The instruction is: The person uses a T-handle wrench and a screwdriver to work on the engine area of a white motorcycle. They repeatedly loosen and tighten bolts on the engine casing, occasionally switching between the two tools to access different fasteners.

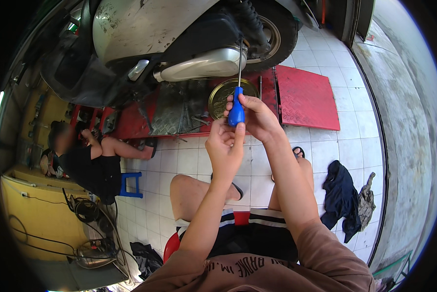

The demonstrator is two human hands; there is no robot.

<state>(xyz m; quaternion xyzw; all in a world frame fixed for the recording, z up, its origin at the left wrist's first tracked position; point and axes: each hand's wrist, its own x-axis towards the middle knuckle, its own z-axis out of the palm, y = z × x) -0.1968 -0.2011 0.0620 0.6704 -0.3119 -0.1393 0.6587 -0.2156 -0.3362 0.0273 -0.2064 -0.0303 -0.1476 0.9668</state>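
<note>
The blue-handled screwdriver (237, 108) is being held upright in front of the seated person, its thin metal shaft pointing up toward the underside of the silver scooter (145, 29) and its engine casing (204, 63). The right hand (258, 117) is wrapping around the handle from the far side, fingers closed on it, while the left hand (224, 143) is coming up from below, its fingertips pinching at the lower end of the same handle. Whether the tip is seated in anything is hard to tell; it is ending just by the casing, close to the rear wheel (272, 34). Judging by that, the work on the scooter looks to be barely started or between steps: the tool is in hand but nothing is visibly being turned, and no loosened part is showing. Just behind the hands, a round brass-coloured dish (218, 100) is sitting on the red lift platform (306, 97). Further out, another person (89, 160) is crouching on a small blue stool (131, 185) to the left, and a heap of dark clothing (342, 199) is lying on the white tiles to the right.
</note>
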